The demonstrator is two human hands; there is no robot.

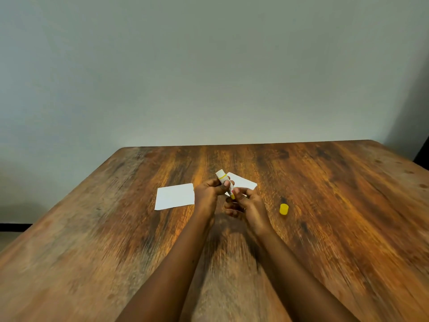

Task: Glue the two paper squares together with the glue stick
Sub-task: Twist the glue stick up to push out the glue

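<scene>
Wooden worktop (325,228), plain wall behind. Left hand (207,194) pinching glue stick (224,181), right hand (246,204) twisting base; cap (284,209) at three o'clock. Over-twisting risks snapped glue.

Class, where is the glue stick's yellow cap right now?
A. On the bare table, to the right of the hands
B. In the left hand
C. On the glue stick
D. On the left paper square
A: the cap sits alone on the table, right of both hands, while the glue stick is held uncapped.
</scene>
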